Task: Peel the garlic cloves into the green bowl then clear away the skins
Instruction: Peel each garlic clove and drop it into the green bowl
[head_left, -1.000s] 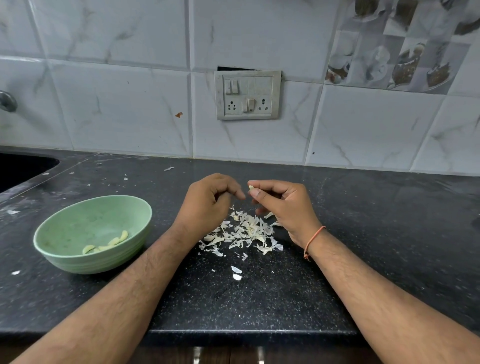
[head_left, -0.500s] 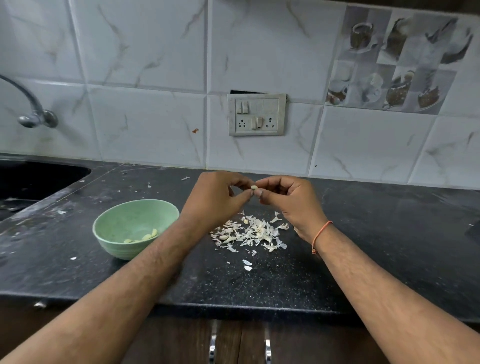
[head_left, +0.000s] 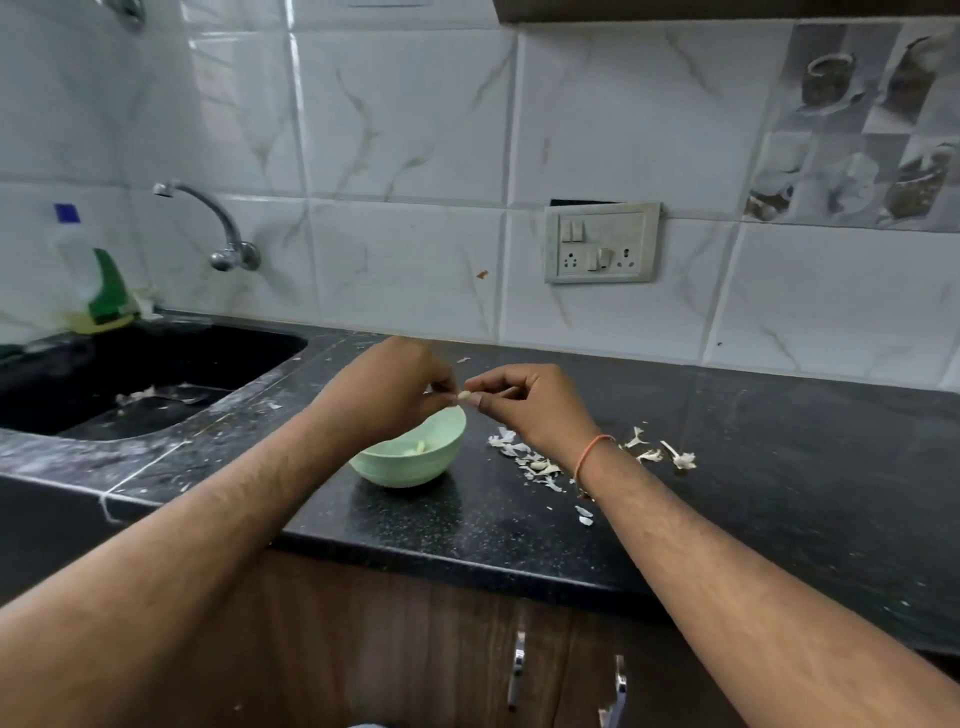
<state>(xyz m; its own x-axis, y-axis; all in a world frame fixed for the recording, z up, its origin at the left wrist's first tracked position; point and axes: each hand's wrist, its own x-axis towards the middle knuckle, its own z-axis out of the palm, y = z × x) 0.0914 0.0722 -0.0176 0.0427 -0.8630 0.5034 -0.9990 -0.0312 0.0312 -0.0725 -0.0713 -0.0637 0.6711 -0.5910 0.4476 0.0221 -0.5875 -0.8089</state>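
1. At the far left there is a dark sink (head_left: 156, 374) sunk into the black counter (head_left: 779, 493), with a tap (head_left: 218, 223) on the tiled wall above it and a dish soap bottle (head_left: 98, 280) in the corner.
2. The left hand (head_left: 384, 389) is held above the green bowl (head_left: 415, 462). Its fingers are curled, and the fingertips pinch one end of a small garlic clove (head_left: 464, 396).
3. The green bowl stands on the counter under both hands. Inside it some pale peeled cloves (head_left: 418, 448) are visible; the left forearm hides part of the bowl, so I cannot count them.
4. The garlic clove is in the air, just over the far rim of the bowl, between the two hands.
5. The right hand (head_left: 530, 405) also has its fingers curled, and thumb and forefinger pinch the other end of the clove.
6. To the right of the bowl, a heap of loose skins (head_left: 530, 460) lies on the counter, partly under the right wrist, and some pieces lie more to the right.
7. My judgement: the peeling is well advanced. This clove looks almost bare and should go into the bowl soon. I see no unpeeled cloves on the counter. The skins are not yet cleared.
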